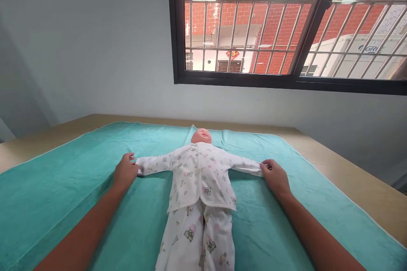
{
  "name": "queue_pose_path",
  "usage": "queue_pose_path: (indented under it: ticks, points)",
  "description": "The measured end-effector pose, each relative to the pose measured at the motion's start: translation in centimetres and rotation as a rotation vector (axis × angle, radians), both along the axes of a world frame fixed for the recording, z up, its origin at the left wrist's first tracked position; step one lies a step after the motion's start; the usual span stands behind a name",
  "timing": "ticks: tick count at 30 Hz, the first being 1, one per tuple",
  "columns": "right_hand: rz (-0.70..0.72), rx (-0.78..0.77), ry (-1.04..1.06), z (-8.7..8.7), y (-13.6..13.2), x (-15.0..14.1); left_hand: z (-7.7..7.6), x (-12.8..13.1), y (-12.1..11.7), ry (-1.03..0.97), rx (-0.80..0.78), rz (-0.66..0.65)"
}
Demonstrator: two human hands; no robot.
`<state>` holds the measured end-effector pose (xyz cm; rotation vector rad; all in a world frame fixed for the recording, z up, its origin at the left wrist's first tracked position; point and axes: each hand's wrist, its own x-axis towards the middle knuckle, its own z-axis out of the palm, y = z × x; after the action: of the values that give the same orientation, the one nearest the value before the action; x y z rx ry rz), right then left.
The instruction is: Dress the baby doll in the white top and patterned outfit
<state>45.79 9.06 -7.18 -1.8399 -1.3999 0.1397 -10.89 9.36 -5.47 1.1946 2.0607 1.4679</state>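
A baby doll (201,136) lies on its back, wearing a white long-sleeved baby jacket (199,173) with small bear prints and matching trousers (197,239). Both sleeves are stretched out sideways. At the sleeve end on the left of the picture, my left hand (125,172) grips the cuff at its edge, with some fingers lifted apart. My right hand (276,178) pinches the opposite cuff between thumb and fingers. The doll's hands do not show, and the trouser legs run out of view at the bottom.
A teal cloth (73,182) is spread under the doll on a wooden table (330,165). Behind the table rises a pale wall (95,51) with a dark-framed, barred window (235,78). Slight creases run through the cloth.
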Motion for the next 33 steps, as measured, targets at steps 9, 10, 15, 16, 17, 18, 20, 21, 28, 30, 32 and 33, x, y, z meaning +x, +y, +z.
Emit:
queue_pose_path:
  ticks: [9,10,15,16,17,18,20,21,28,30,32,33]
  points:
    - [0.396,0.081,-0.377,0.2,-0.8,-4.0,-1.4,5.0,0.1,0.71,0.038,-0.545]
    - [0.447,0.012,-0.399,0.1,-0.7,-4.2,-1.5,5.0,0.1,0.711,-0.007,-0.572]
    - [0.408,-0.252,-0.473,-0.5,-0.3,-3.1,-1.9,3.0,0.0,0.677,-0.162,-0.521]
    - [0.392,-0.276,-0.483,-0.6,-0.3,-2.7,-1.9,2.7,-0.1,0.676,-0.167,-0.513]
    - [0.383,-0.289,-0.492,-0.7,-0.3,-2.4,-1.9,2.5,-0.1,0.676,-0.171,-0.505]
    - [0.38,-0.295,-0.5,-0.8,-0.4,-2.1,-1.9,2.4,-0.2,0.676,-0.172,-0.497]
    - [0.376,-0.287,-0.514,-0.9,-0.5,-1.8,-1.9,2.5,-0.3,0.675,-0.167,-0.477]
    - [0.37,-0.274,-0.518,-0.9,-0.5,-1.8,-1.8,2.6,-0.4,0.674,-0.163,-0.465]
    - [0.348,0.127,-0.42,2.0,-2.3,-5.1,1.0,4.2,-1.0,0.647,-0.055,-0.341]
    - [0.421,0.268,-0.351,3.4,-3.6,-7.2,2.5,6.1,-2.8,0.603,0.066,-0.354]
    - [0.536,0.358,-0.323,4.5,-5.1,-9.2,4.2,8.5,-6.1,0.514,0.19,-0.455]
    - [0.591,0.396,-0.323,5.0,-5.8,-10.1,5.0,9.9,-8.4,0.492,0.2,-0.545]
